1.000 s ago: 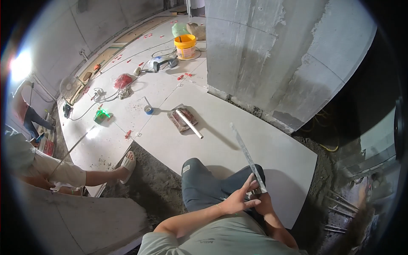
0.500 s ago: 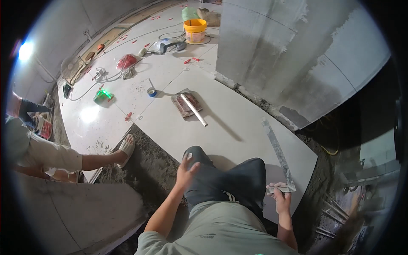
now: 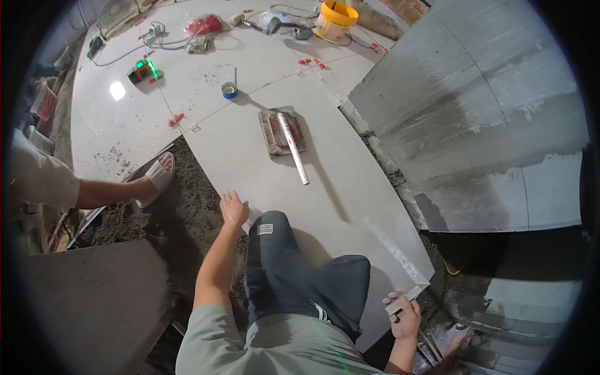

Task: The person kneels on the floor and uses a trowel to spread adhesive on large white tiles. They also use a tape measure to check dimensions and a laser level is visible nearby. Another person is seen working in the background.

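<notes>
My right hand (image 3: 405, 312) is closed around the short thick arm of a metal try square (image 3: 409, 294). The square's long blade, slightly blurred, points away over the large pale floor tile (image 3: 337, 240). My left hand (image 3: 234, 209) rests at the tile's left edge beside my knee. Its fingers lie extended on the tile with the thumb apart, and it holds nothing. Ahead on the tile lies a flat reddish-brown block (image 3: 272, 134) with a pale tube (image 3: 294, 150) lying over it. A blue roll of tape (image 3: 229, 91) sits farther off.
Another person's sandalled foot (image 3: 159, 178) stands at left on grey mortar (image 3: 194, 181). A laser level (image 3: 140, 72) casts a green line. At the back are a yellow bucket (image 3: 335, 22), a power tool (image 3: 290, 28) with cables, and red tile clips (image 3: 177, 120). A grey wall (image 3: 475, 112) rises at right.
My left hand has moved from above my knee to the tile's left edge. The try square, still in my right hand, has shifted and turned. The whole view has tilted.
</notes>
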Tool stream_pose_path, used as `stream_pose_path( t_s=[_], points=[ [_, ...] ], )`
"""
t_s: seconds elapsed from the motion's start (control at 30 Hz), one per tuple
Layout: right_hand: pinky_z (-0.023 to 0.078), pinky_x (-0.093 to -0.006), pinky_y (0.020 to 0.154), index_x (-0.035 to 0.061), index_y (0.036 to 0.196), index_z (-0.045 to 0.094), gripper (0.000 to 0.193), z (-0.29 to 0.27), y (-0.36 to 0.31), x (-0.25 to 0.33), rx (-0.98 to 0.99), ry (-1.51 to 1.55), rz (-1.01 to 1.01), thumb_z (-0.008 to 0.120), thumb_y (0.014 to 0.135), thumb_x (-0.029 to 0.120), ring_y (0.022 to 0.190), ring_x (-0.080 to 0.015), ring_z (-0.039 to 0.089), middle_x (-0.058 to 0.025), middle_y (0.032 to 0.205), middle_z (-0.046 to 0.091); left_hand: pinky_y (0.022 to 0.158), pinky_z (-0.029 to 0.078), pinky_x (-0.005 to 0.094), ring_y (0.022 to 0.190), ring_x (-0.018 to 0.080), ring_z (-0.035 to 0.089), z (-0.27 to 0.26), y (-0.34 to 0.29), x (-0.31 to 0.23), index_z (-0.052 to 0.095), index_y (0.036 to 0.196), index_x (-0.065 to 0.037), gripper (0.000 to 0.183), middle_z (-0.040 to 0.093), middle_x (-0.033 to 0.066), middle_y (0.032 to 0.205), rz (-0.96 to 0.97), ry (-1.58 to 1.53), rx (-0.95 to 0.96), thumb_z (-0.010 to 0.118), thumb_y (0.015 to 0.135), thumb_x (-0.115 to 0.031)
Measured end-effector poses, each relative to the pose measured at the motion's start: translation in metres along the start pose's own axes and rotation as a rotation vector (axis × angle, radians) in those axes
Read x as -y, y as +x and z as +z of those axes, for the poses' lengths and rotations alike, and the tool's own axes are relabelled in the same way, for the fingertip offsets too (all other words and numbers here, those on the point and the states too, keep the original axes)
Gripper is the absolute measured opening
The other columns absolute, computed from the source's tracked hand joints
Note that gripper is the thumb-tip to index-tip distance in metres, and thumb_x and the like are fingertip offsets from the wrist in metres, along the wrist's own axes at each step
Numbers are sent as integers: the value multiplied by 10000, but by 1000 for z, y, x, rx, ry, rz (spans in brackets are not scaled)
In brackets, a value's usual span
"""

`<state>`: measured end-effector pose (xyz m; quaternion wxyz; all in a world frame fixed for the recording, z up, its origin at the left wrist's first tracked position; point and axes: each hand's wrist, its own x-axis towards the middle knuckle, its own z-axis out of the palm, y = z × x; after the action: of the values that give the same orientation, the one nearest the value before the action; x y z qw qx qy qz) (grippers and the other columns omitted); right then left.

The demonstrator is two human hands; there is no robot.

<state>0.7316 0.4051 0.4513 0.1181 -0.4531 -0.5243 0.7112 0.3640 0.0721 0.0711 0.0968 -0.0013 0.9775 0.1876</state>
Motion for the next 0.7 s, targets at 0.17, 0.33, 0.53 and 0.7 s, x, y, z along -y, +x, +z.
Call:
stream_pose_path(
  t_s=[0.17,0.33,0.53,0.7],
  points=[
    [465,-275,509,-18,1202,548,264,46,72,30,-82,-26,-47,542,1020,173,821,-275,675,-133,986,635,1222,129,543,1524,456,69,27,56,-24,211,1529,103,978,134,314,1619,-120,15,97,658,903,-500],
    [424,-291,576,35,1152,558,179,138,204,18,-145,-100,53,531,1036,170,828,-237,640,-105,987,616,1226,37,556,1518,488,-8,34,139,-32,143,1533,129,1034,52,361,1610,-49,80,-122,500,938,-637],
    [384,-248,630,29,1112,602,204,316,435,1,178,-122,258,548,1041,212,842,-138,606,-82,996,674,1244,86,501,1527,432,91,18,262,-7,195,1526,118,1004,157,309,1616,74,190,-182,508,927,-625],
    [456,-246,664,51,1051,661,157,500,594,-18,321,9,282,634,1003,198,790,-117,557,-68,961,685,1239,125,485,1524,405,152,5,340,-1,252,1512,116,975,222,280,1612,-1,179,-295,530,921,-609]
  ],
)
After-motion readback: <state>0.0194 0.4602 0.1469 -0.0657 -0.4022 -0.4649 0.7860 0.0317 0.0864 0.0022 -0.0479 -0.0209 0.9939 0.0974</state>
